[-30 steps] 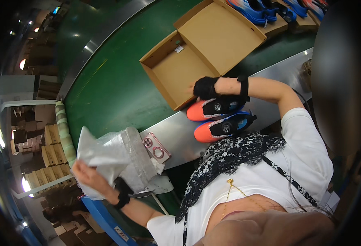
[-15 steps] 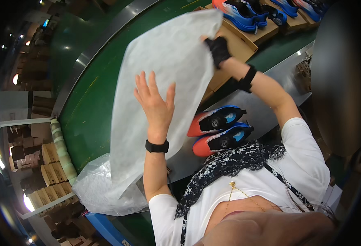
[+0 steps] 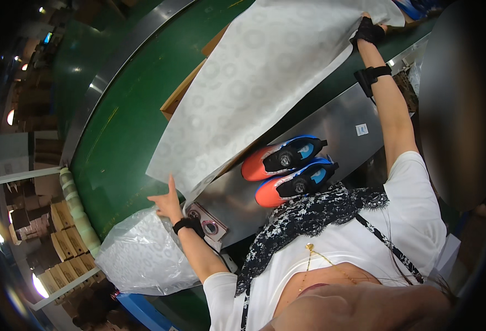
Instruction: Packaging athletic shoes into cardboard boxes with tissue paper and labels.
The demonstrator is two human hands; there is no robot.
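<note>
A large white sheet of wrapping paper (image 3: 243, 83) with a faint ring pattern stretches across an open cardboard box, whose brown edge (image 3: 183, 91) shows beneath it. My right hand (image 3: 370, 32), in a black fingerless glove, is closed on the paper's right end. My left hand (image 3: 168, 206) is beside the paper's lower left corner, with thumb and fingers stretched apart. A pair of orange, blue and black sneakers (image 3: 287, 157) stands on the metal ledge between my arms and the paper.
A clear plastic bag (image 3: 143, 254) with patterned paper inside lies by my left forearm. Close to that wrist is a small pinkish device with a round dial (image 3: 211, 225). Green conveyor belt (image 3: 116, 132) runs beyond the box. Stacked cartons (image 3: 69, 243) stand at left.
The paper has swung from upright down over the box and spread to the right. My right hand has moved right with its end; my left hand has dropped down and left.
</note>
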